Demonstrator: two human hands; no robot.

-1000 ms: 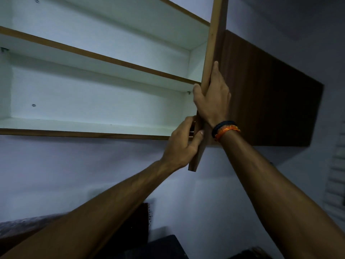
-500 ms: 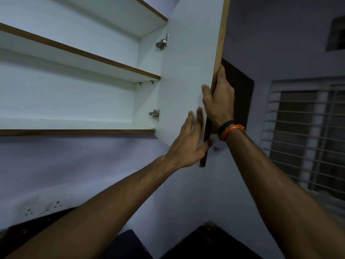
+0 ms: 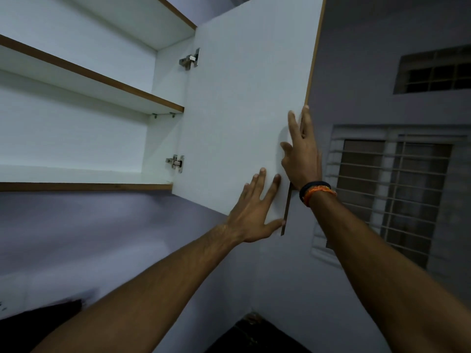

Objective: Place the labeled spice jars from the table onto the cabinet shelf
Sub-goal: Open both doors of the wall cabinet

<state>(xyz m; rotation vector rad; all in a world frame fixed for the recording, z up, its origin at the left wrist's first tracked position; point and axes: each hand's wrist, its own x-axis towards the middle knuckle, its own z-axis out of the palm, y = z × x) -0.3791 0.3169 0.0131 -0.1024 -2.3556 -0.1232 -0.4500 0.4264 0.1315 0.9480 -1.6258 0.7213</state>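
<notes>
Your left hand (image 3: 251, 215) presses flat on the cabinet door (image 3: 242, 110); your right hand (image 3: 302, 154) lies straight-fingered along its edge — jars out of sight.

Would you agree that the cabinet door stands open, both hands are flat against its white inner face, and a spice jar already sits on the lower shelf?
Not quite: the head view shows no jar on the lower shelf; what shows of it is bare. The rest holds: the cabinet door stands open, with the left hand and right hand against its white inner face.
</notes>
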